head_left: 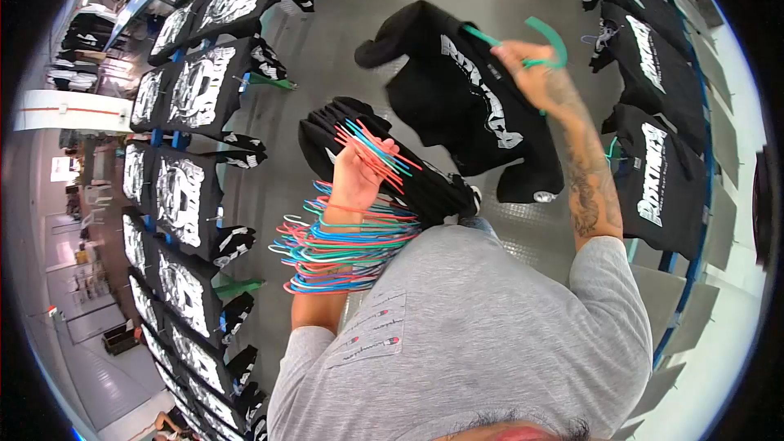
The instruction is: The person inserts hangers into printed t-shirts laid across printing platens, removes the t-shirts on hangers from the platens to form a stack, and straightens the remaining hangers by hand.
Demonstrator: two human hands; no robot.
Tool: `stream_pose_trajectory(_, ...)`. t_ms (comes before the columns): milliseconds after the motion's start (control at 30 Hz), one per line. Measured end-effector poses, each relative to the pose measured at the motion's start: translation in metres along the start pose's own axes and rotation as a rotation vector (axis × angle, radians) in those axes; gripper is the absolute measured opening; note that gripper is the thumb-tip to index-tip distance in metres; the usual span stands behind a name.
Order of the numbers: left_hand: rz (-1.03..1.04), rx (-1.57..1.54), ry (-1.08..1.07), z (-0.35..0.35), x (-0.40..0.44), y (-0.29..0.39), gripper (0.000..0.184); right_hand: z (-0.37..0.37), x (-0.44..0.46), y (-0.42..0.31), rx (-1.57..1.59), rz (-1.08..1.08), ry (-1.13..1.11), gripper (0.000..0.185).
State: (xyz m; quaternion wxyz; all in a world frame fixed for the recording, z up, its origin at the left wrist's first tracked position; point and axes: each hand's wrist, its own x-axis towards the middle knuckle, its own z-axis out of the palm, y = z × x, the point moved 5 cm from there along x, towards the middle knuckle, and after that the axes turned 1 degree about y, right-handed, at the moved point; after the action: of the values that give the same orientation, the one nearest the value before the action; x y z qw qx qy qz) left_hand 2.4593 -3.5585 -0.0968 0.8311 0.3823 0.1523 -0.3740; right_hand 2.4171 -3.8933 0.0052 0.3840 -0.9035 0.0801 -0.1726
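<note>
My right hand [527, 69] is raised and closed around a green hanger [557, 42], its large hook curving out past my fingers. From this hanger hangs a black sweatshirt [457, 86] with white lettering down its front. My left hand [359, 171] is closed on a bundle of thin red and blue hangers [378, 153], seen end-on as sticks. Right beside that hand is a dark stack of folded black garments [327, 126]; whether they hang from these hangers I cannot tell. Many coloured hangers [351, 253] are looped over my left forearm.
On the left, tiered racks carry black printed garments [184, 196] laid flat, with sleeves hanging over the aisle. More printed black garments [653, 167] lie on a blue-framed rack to the right. Grey flooring [351, 24] runs between them.
</note>
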Motion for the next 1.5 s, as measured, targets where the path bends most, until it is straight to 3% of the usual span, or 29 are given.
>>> stream_pose_trajectory(33, 0.008, 0.007, 0.003, 0.006, -0.001, -0.002, 0.034, 0.019, -0.005, 0.015, 0.028, -0.028, -0.014, 0.036)
stream_pose_trajectory(100, 0.044, 0.004, -0.011, 0.006, 0.003, -0.011, 0.033, 0.067, -0.009, 0.053, -0.086, 0.241, -0.233, 0.034)
stream_pose_trajectory(167, 0.057, 0.001, 0.0, 0.016, 0.004, -0.015, 0.034, 0.09, -0.012, 0.064, -0.138, 0.096, -0.229, 0.036)
stream_pose_trajectory(233, 0.038, -0.011, -0.034, 0.022, 0.002, -0.027, 0.034, 0.102, -0.019, 0.051, -0.015, 0.182, -0.435, 0.037)
stream_pose_trajectory(300, 0.028, 0.0, 0.008, 0.034, 0.005, -0.036, 0.035, 0.117, -0.025, 0.044, 0.024, 0.025, -0.432, 0.034)
stream_pose_trajectory(367, 0.013, 0.022, 0.028, 0.051, 0.005, -0.044, 0.029, 0.122, -0.029, 0.026, 0.189, -0.07, -0.477, 0.033)
stream_pose_trajectory(500, -0.049, -0.014, -0.054, 0.075, 0.012, -0.06, 0.035, 0.128, -0.038, 0.017, 0.565, -0.05, -0.659, 0.035)
stream_pose_trajectory(567, -0.059, -0.04, -0.112, 0.075, 0.022, -0.068, 0.037, 0.103, -0.045, -0.002, 0.323, -0.094, -0.772, 0.037)
stream_pose_trajectory(633, -0.077, -0.004, -0.144, 0.088, 0.025, -0.073, 0.038, 0.101, -0.049, 0.005, 0.249, -0.182, -0.724, 0.036)
stream_pose_trajectory(767, -0.114, -0.011, -0.153, 0.11, 0.035, -0.092, 0.039, 0.073, -0.065, 0.022, 0.185, -0.005, -0.643, 0.037)
stream_pose_trajectory(800, -0.131, -0.041, -0.172, 0.109, 0.042, -0.097, 0.04, 0.073, -0.069, 0.03, 0.181, 0.012, -0.665, 0.045)
stream_pose_trajectory(833, -0.121, -0.015, -0.155, 0.118, 0.044, -0.1, 0.04, 0.074, -0.074, 0.039, 0.154, -0.062, -0.584, 0.047)
stream_pose_trajectory(933, -0.141, 0.079, -0.114, 0.131, 0.058, -0.118, 0.038, 0.047, -0.102, 0.059, 0.422, 0.057, -0.235, 0.054)
stream_pose_trajectory(967, -0.174, 0.103, -0.171, 0.127, 0.063, -0.124, 0.028, 0.03, -0.114, 0.059, 0.42, 0.037, -0.095, 0.046)
stream_pose_trajectory(1033, -0.273, 0.205, -0.2, 0.136, 0.07, -0.134, 0.02, 0.02, -0.125, 0.063, 0.385, 0.131, -0.208, 0.039)
stream_pose_trajectory(1067, -0.3, 0.19, -0.227, 0.138, 0.076, -0.14, 0.017, 0.016, -0.128, 0.062, 0.392, 0.168, -0.089, 0.028)
stream_pose_trajectory(1167, -0.23, 0.183, -0.246, 0.15, 0.09, -0.143, 0.013, 0.012, -0.12, 0.064, 0.394, 0.037, 0.12, 0.026)
stream_pose_trajectory(1300, -0.293, 0.174, -0.229, 0.164, 0.109, -0.132, 0.012, -0.006, -0.099, 0.068, 0.571, 0.294, 0.083, 0.029)
stream_pose_trajectory(1333, -0.319, 0.192, -0.227, 0.169, 0.115, -0.13, 0.011, -0.004, -0.091, 0.074, 0.426, 0.235, 0.096, 0.03)
stream_pose_trajectory(1500, -0.443, 0.141, -0.364, 0.161, 0.182, -0.117, 0.016, 0.02, -0.054, 0.098, 0.268, 0.136, 0.077, 0.034)
